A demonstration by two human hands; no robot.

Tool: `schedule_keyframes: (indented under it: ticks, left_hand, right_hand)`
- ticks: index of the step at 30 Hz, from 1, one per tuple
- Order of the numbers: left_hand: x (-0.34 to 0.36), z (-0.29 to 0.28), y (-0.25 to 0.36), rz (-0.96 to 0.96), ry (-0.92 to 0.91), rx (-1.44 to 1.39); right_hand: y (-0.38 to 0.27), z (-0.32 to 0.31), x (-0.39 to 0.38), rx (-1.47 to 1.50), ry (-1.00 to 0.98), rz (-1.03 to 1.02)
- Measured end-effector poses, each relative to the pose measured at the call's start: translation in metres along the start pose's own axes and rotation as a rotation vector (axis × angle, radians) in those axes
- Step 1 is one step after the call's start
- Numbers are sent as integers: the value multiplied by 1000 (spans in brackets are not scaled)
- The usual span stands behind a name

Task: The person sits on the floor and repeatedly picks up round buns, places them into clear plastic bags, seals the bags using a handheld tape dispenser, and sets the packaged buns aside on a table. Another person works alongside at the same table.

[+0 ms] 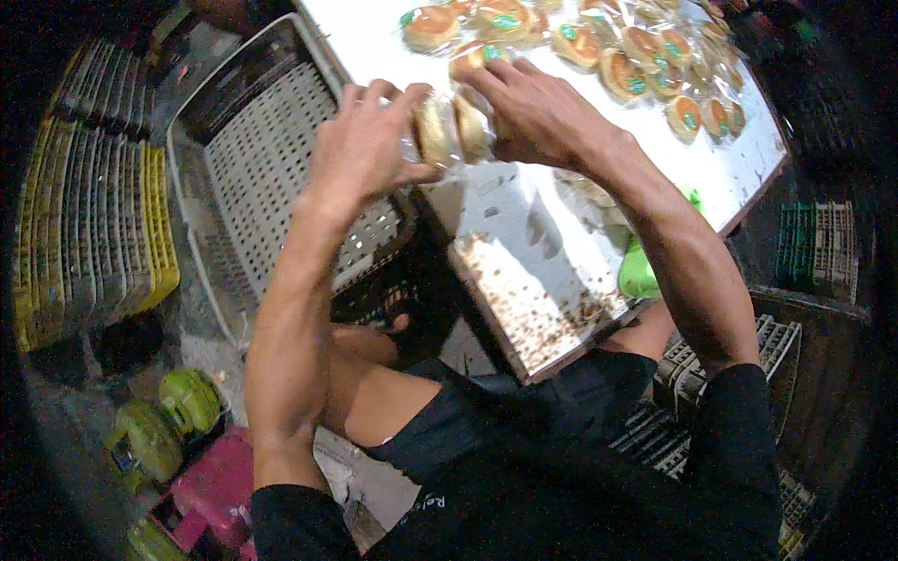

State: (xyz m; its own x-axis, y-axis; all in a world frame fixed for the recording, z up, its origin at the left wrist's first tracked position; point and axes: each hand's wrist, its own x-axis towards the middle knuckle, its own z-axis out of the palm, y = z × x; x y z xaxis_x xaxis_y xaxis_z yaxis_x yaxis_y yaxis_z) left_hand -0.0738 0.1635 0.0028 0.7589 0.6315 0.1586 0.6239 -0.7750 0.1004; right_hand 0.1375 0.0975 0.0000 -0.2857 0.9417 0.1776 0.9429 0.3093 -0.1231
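Two round buns point(436, 131) in clear plastic wrap stand on edge, side by side, between my hands at the table's left edge. My left hand point(367, 140) is curled round them from the left, thumb below. From the right, my right hand point(543, 114) closes on the same pair, its fingertips partly hidden behind the wrap. Just beyond my hands lies another wrapped bun point(479, 58) with a green label. Many more wrapped buns point(625, 73), golden on top, are spread over the far part of the white table point(552, 280).
An open grey perforated crate point(271, 140) stands left of the table, below my left hand. Stacked yellow crates point(103, 234) are farther left. Green gas cylinders point(192, 399) and a magenta plastic stool point(220, 481) are lower left. A bright green item point(638, 271) lies near my right forearm.
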Motion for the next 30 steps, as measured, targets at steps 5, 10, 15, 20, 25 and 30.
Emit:
schedule_keyframes:
  ticks: [5,10,15,20,25,30]
  left_hand:
    - [-87,-15,-91,-149,-86,-15]
    - [-153,78,-131,-310,-212,-127]
    - [-121,90,-119,-224,-283,-159]
    - [19,40,-88,-109,-67,-226]
    - [121,90,4,-163,-42,5]
    - [124,102,39,-175,-37,90]
  right_hand:
    - [-88,55,69,44,35,-184]
    - [-142,164,84,-210,-220,-235]
    - [-127,169,61,-183,-298,-131]
    - [-116,61,-8,364,18,216]
    - [-99,19,-110,479,196,444]
    - [-94,10,-158,638,278,604]
